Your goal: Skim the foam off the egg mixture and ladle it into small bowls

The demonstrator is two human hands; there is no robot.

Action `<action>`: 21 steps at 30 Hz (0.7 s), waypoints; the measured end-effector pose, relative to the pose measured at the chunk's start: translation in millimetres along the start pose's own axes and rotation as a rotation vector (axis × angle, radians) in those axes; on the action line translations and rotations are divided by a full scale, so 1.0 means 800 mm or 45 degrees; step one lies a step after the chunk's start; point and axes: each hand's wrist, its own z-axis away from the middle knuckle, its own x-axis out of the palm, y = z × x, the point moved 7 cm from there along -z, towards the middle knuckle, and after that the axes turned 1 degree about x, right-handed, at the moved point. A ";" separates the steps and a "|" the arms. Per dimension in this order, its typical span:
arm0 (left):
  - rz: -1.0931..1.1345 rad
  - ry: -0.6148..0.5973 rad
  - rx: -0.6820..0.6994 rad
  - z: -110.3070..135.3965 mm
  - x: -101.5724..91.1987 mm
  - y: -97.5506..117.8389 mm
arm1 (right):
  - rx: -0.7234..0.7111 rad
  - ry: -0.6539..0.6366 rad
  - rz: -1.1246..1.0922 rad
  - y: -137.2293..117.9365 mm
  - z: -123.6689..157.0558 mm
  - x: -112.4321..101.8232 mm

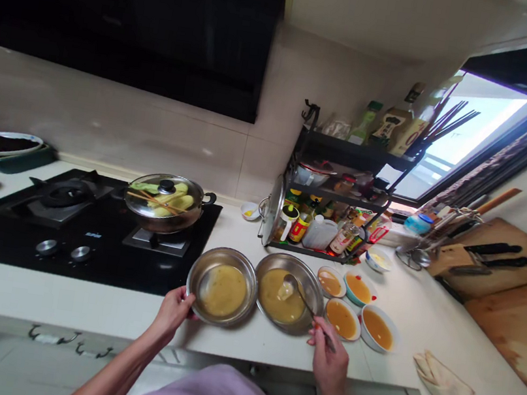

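Note:
Two round steel basins of yellow liquid sit side by side on the white counter. My left hand grips the near rim of the left basin, fingers curled over its edge. My right hand is closed on the handle of a ladle, whose bowl rests in the liquid of the right basin. Several small bowls of orange-yellow liquid stand just right of that basin, close to my right hand.
A lidded steel pot with chopsticks across it stands on the black gas hob. A spice rack crowds the back wall. Knives and a wooden board lie at the right, a folded cloth near the counter edge.

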 end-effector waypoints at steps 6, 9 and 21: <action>-0.029 -0.012 0.018 -0.005 0.000 0.000 | -0.400 -0.117 0.086 -0.044 0.013 0.014; -0.059 -0.023 0.061 -0.009 -0.001 -0.001 | -0.303 -0.130 -0.064 -0.055 0.017 0.030; -0.093 -0.025 0.079 -0.010 0.003 0.003 | 0.046 -0.345 -0.213 -0.040 0.039 0.119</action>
